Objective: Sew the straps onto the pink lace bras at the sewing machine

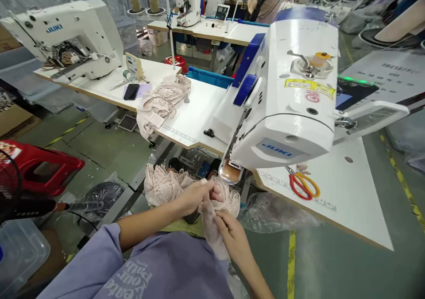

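Pale fabric strip (211, 230), hand-held.
Left hand (196, 196): fingers closed on its upper part; right hand (234, 236): fingers pinching its edge below.

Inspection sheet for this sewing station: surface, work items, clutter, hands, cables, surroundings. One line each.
Surface: white tabletop, bearing a JUKI machine.
Work items: pale fabric strip between the hands; lace bundle beyond the left forearm.
Clutter: scissors with red and yellow handles on the tabletop; phone left of a lace pile.
Hands: left hand and right hand both hold the strip.
Cables: dark cable lower left; ends unclear.
Surroundings: yellow-marked floor tape; second JUKI machine at left.
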`<state>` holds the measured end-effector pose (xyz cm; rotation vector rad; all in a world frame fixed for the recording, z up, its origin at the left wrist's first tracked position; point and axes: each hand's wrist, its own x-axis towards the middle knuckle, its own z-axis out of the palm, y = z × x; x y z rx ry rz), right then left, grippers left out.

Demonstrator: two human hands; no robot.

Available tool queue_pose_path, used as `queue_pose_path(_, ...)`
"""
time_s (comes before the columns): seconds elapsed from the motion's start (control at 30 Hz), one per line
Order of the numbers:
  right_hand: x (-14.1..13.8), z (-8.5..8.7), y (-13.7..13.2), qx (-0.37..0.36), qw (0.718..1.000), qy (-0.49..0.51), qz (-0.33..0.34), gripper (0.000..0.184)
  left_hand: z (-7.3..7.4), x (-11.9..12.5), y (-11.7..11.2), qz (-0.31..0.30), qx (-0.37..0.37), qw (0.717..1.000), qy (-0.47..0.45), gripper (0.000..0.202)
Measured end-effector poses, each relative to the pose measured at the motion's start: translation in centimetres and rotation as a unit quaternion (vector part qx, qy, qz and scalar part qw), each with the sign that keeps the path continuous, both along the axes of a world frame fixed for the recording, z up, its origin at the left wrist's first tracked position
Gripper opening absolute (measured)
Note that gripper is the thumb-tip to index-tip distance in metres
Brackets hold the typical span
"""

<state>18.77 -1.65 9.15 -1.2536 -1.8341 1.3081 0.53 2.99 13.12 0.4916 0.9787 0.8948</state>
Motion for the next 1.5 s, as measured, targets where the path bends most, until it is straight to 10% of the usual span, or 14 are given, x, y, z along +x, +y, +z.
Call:
queue_pose_path(0.2, 3.3, -3.4, -1.1, 0.039, 0.99, -0.105, 0.085, 0.035, 5.1, -9.2, 6.0, 0.173, 0.015, 0.983, -0.052, 0.024)
queue_pose_path(0.33, 5.8, -2.8, -1.4, -0.037, 0.996, -0.068, 0.046, 0.035, 5.9, -15.6, 9.2, 0.277, 0.054, 0.958, -0.054, 0.026)
queue_pose_path(0.57, 6.9, -4.8, -2.3, -0.124, 0.939, 0.085, -0.309, 0.035, 3.5, -21.9, 9.9, 0.351, 0.074, 0.933, 0.007, 0.037)
queue_pose_path(0.7, 5.0, -5.9, -2.5, -0.047, 0.888, 0.095, -0.447, 0.031, 1.3, -19.0, 8.1, 0.263, 0.056, 0.962, 0.054, 0.033)
queue_pose_path(0.87, 1.4, -3.6, 0.3, -0.073, 0.979, 0.036, -0.189, 0.028, -1.6, -8.4, 3.9, 0.033, 0.037, 0.998, 0.043, 0.019)
queue_pose_path(1.0, -0.1, -1.3, 2.8, -0.072, 0.991, 0.046, -0.102, 0.033, -1.4, -2.6, 1.1, -0.161, 0.087, 0.982, 0.042, 0.034)
queue_pose_path(1.23, 1.2, 1.2, 3.8, -0.042, 0.995, 0.048, -0.081, 0.021, 0.4, -0.7, 0.7, -0.293, 0.252, 0.882, 0.269, 0.041)
queue_pose_path(1.5, 1.9, 1.9, 3.1, -0.067, 0.995, 0.038, -0.058, 0.021, 0.3, -0.5, 0.6, -0.327, 0.232, 0.875, 0.272, 0.042)
